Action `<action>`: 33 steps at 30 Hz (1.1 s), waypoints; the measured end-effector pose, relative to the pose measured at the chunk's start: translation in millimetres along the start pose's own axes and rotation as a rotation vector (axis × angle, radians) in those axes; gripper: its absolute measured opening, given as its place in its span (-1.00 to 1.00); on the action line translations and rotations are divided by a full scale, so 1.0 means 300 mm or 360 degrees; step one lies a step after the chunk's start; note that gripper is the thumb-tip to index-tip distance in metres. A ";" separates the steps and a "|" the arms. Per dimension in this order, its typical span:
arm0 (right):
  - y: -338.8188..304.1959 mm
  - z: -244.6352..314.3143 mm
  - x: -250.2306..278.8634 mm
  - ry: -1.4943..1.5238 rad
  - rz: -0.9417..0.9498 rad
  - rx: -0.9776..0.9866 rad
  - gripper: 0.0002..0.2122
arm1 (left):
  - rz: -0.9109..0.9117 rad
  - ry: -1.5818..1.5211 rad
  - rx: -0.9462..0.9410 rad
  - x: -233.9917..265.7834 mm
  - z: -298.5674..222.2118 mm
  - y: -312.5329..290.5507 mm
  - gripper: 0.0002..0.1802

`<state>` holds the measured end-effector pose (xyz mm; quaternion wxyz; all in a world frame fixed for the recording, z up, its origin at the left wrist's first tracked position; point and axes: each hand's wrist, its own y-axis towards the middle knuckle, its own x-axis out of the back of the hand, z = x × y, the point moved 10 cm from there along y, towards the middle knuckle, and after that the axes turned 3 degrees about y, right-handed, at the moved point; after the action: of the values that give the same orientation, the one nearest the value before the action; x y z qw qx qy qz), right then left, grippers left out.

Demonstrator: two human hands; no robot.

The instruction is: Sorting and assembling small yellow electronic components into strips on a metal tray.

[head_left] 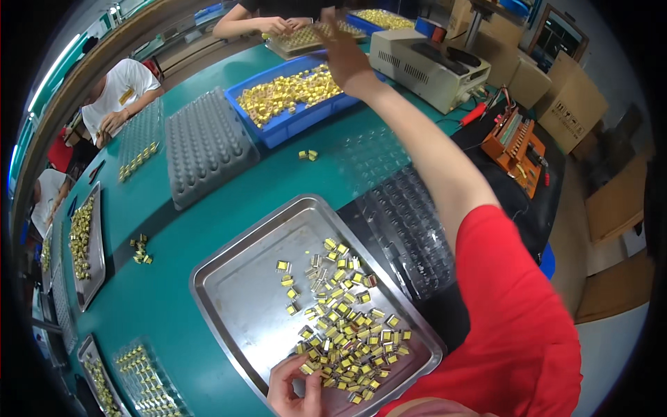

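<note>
My left hand [293, 390] is at the near edge of a metal tray [240, 278], its thumb and fingers curled around a small yellow-wrapped transformer [308, 368] at the edge of the pile. Loose transformers of the same kind [347, 323] lie heaped over the tray's near right part, with a few scattered to the left. My right arm, in a red sleeve, stretches far forward. My right hand [349, 64] is raised over the right end of a blue bin [281, 131] full of yellow parts, its fingers extended and nothing visible in them.
Grey moulded trays [208, 142] and clear blister trays [410, 233] lie on the green table. A beige bench device [427, 69] and an orange tool box [514, 149] stand at the right. Co-workers' hands [278, 26] work at the far side and left. Transformer-filled trays [87, 243] line the left.
</note>
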<state>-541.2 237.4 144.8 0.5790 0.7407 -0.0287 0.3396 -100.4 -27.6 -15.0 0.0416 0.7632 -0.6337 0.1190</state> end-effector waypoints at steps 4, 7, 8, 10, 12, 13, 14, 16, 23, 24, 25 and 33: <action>0.029 -0.021 -0.013 0.0128 0.0022 -0.0061 -0.28 | -0.0059 -0.0053 0.0047 0.009 0.027 -0.003 -0.62; 0.011 -0.058 -0.031 0.0373 0.0096 -0.0480 -0.46 | -0.0153 -0.0134 0.0109 0.029 0.037 0.008 -0.63; -0.020 -0.035 -0.135 0.0181 0.0652 -0.0331 -0.55 | -0.0166 -0.0187 0.0186 0.030 0.050 0.007 -0.64; -0.108 -0.001 -0.222 -0.0013 0.1213 -0.0144 -0.63 | -0.0186 -0.0198 0.0180 0.038 0.059 0.007 -0.65; -0.091 0.072 -0.052 0.0406 0.0688 -0.0144 -0.70 | -0.0130 -0.0407 0.0133 0.038 0.039 0.013 -0.64; -0.081 0.122 0.040 0.0590 0.0645 -0.0099 -0.67 | -0.0173 -0.0415 0.0160 0.050 0.035 0.009 -0.64; -0.061 0.247 0.230 0.0913 0.0469 0.0115 -0.69 | -0.0130 -0.0310 0.0150 0.046 0.024 0.010 -0.64; -0.084 0.332 0.424 0.1428 0.0662 0.0064 -0.70 | -0.0062 -0.0238 0.0174 0.030 0.025 0.018 -0.62; -0.186 0.589 0.752 0.2354 0.0607 -0.0111 -0.81 | -0.0088 -0.0230 0.0143 0.050 0.008 0.026 -0.64; -0.040 0.524 0.662 0.2176 0.0595 -0.0130 -0.81 | 0.0133 -0.0021 0.0374 -0.016 -0.021 0.067 -0.62; -0.009 0.537 0.640 0.2027 0.0593 -0.0164 -0.81 | 0.0341 0.0231 0.0603 -0.046 -0.039 0.078 -0.59; -0.122 0.558 0.711 0.1956 0.0534 -0.0017 -0.82 | 0.0068 -0.0239 0.0174 0.004 0.147 -0.038 -0.61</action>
<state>-282.9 177.5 212.2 0.4326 0.3932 0.1913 0.7885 -83.3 -36.0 -56.5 -0.0505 0.7573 -0.6438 0.0967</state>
